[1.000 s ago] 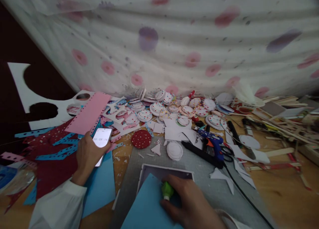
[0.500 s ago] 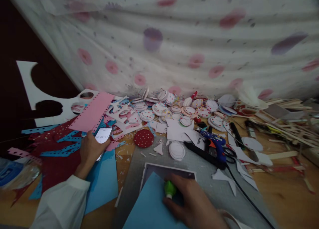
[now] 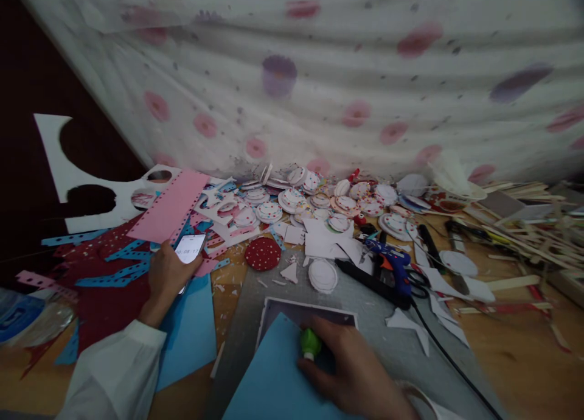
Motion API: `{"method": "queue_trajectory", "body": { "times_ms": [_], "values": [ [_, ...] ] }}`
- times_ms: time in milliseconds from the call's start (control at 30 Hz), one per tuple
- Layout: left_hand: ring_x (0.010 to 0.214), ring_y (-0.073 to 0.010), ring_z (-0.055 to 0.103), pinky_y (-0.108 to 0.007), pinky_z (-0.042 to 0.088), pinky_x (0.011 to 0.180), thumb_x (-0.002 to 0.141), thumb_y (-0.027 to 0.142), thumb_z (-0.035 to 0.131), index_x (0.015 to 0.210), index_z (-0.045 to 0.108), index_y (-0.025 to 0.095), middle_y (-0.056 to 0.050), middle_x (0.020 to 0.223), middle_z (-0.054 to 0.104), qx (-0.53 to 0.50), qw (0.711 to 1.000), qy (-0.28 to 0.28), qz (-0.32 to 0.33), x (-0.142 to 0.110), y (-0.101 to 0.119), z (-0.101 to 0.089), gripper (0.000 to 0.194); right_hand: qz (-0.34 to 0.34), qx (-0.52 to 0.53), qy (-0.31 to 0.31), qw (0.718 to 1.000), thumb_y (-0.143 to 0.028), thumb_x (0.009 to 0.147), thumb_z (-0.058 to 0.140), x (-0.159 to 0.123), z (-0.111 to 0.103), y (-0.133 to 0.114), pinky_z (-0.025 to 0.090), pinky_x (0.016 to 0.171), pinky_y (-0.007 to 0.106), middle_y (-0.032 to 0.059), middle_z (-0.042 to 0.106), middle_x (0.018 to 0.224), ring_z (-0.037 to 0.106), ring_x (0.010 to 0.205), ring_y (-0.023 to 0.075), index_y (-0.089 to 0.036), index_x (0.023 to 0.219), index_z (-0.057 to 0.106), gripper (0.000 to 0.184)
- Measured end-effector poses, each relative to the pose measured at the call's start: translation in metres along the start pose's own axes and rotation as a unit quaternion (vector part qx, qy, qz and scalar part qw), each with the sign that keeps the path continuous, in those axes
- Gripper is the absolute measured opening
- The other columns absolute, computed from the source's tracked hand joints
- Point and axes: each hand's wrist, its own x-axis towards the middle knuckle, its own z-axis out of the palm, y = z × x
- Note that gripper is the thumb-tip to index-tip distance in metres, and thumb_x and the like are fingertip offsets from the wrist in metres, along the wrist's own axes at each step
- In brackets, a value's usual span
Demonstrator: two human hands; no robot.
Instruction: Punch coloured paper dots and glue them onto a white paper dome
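My left hand [image 3: 170, 273] is wrapped round a phone [image 3: 190, 248], whose lit screen shows running timer digits. Beneath the phone lies a blue paper sheet [image 3: 194, 341]. My right hand [image 3: 351, 359] pinches a small green object with a white tip [image 3: 310, 343]; its kind I cannot make out. That hand rests over another blue sheet [image 3: 274, 377], which partly covers a grey panel with a white border [image 3: 296, 309]. The panel lies on a grey cutting mat [image 3: 378, 329]. Just beyond it are a red dotted disc [image 3: 263, 254] and a white paper disc [image 3: 323, 275].
Layered paper discs [image 3: 292, 199] are heaped along the curtain [image 3: 319, 73]. Right of the mat's middle lie a blue glue gun [image 3: 396, 268], its black cord [image 3: 449, 350] and scissors [image 3: 417, 281]. Wooden sticks [image 3: 538, 225] pile at the right. Pink paper [image 3: 168, 207] and scraps cover the left.
The camera view has shifted slightly, moving the scene a little to the right. The phone tilts somewhat more in my left hand, and its timer digits have advanced. My right hand keeps the green object.
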Motion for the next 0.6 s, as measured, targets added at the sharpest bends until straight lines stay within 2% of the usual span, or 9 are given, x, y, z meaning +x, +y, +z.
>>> {"method": "queue_trajectory", "body": {
  "times_ms": [100, 200, 267, 333, 367, 433, 533, 567, 600],
  "values": [
    [0.107, -0.0444, 0.061, -0.046, 0.049, 0.083, 0.071, 0.059, 0.062, 0.133, 0.041, -0.002, -0.03, 0.115, 0.064, 0.003, 1.0, -0.01, 0.011, 0.0, -0.001, 0.001, 0.09, 0.003, -0.002, -0.004, 1.0, -0.034, 0.073, 0.067, -0.001, -0.001, -0.001, 0.042, 0.065, 0.035, 0.0027, 0.07, 0.085, 0.064, 0.078, 0.0261, -0.023, 0.084, 0.061, 0.016],
    [0.117, -0.0436, 0.055, -0.049, 0.045, 0.095, 0.075, 0.053, 0.057, 0.13, 0.046, -0.001, -0.03, 0.123, 0.06, -0.019, 0.999, 0.0, 0.045, -0.002, -0.002, -0.006, 0.078, -0.003, 0.005, -0.001, 1.0, -0.032, 0.075, 0.066, -0.002, -0.003, -0.003, 0.043, 0.069, 0.034, 0.0027, 0.07, 0.089, 0.063, 0.082, 0.0251, -0.022, 0.091, 0.063, 0.019],
    [0.122, -0.0413, 0.053, -0.048, 0.042, 0.101, 0.076, 0.05, 0.054, 0.125, 0.051, 0.001, -0.028, 0.126, 0.058, -0.09, 0.994, 0.009, 0.065, -0.01, 0.001, -0.019, 0.069, -0.021, 0.022, 0.002, 1.0, -0.027, 0.077, 0.063, -0.003, -0.007, -0.004, 0.044, 0.072, 0.033, 0.0032, 0.07, 0.093, 0.063, 0.086, 0.0229, -0.021, 0.098, 0.063, 0.022],
    [0.121, -0.0368, 0.055, -0.045, 0.045, 0.101, 0.078, 0.05, 0.053, 0.121, 0.056, 0.007, -0.022, 0.126, 0.061, -0.212, 0.974, -0.012, 0.077, -0.027, 0.009, -0.04, 0.061, -0.04, 0.041, 0.006, 0.998, -0.025, 0.079, 0.062, -0.002, -0.012, -0.006, 0.043, 0.074, 0.031, 0.0034, 0.069, 0.095, 0.062, 0.086, 0.0204, -0.019, 0.101, 0.062, 0.023],
    [0.117, -0.0343, 0.059, -0.043, 0.048, 0.098, 0.08, 0.05, 0.051, 0.117, 0.058, 0.012, -0.017, 0.124, 0.063, -0.28, 0.956, -0.042, 0.078, -0.04, 0.014, -0.051, 0.054, -0.051, 0.047, 0.008, 0.998, -0.026, 0.08, 0.062, -0.002, -0.015, -0.007, 0.043, 0.074, 0.03, 0.0032, 0.068, 0.094, 0.061, 0.085, 0.0194, -0.019, 0.101, 0.062, 0.022],
    [0.117, -0.0288, 0.06, -0.038, 0.049, 0.099, 0.088, 0.049, 0.047, 0.114, 0.062, 0.021, -0.009, 0.123, 0.067, -0.373, 0.91, -0.141, 0.115, -0.071, 0.027, -0.073, 0.041, -0.069, 0.048, 0.009, 0.996, -0.027, 0.081, 0.063, -0.001, -0.02, -0.01, 0.043, 0.072, 0.028, 0.0024, 0.067, 0.091, 0.06, 0.082, 0.0177, -0.019, 0.1, 0.061, 0.02],
    [0.107, -0.0247, 0.066, -0.033, 0.054, 0.091, 0.09, 0.047, 0.05, 0.111, 0.067, 0.025, -0.006, 0.116, 0.071, -0.421, 0.843, -0.277, 0.186, -0.122, 0.051, -0.093, 0.035, -0.088, 0.03, 0.005, 0.996, -0.03, 0.082, 0.064, -0.001, -0.026, -0.018, 0.04, 0.067, 0.026, 0.0011, 0.066, 0.086, 0.058, 0.075, 0.0155, -0.019, 0.1, 0.061, 0.021],
    [0.104, -0.024, 0.068, -0.031, 0.056, 0.088, 0.088, 0.045, 0.055, 0.114, 0.067, 0.027, -0.006, 0.115, 0.072, -0.418, 0.831, -0.306, 0.203, -0.137, 0.059, -0.095, 0.034, -0.093, 0.023, 0.006, 0.995, -0.03, 0.082, 0.064, -0.002, -0.028, -0.021, 0.04, 0.065, 0.026, 0.0007, 0.066, 0.085, 0.057, 0.074, 0.0151, -0.019, 0.1, 0.061, 0.022],
    [0.094, -0.0231, 0.07, -0.028, 0.058, 0.079, 0.083, 0.045, 0.063, 0.11, 0.069, 0.027, -0.005, 0.105, 0.075, -0.41, 0.835, -0.301, 0.209, -0.149, 0.067, -0.095, 0.033, -0.099, 0.018, 0.007, 0.995, -0.031, 0.082, 0.065, -0.003, -0.029, -0.023, 0.039, 0.065, 0.026, 0.0006, 0.066, 0.084, 0.057, 0.073, 0.0148, -0.019, 0.1, 0.062, 0.022]
  ]
}}
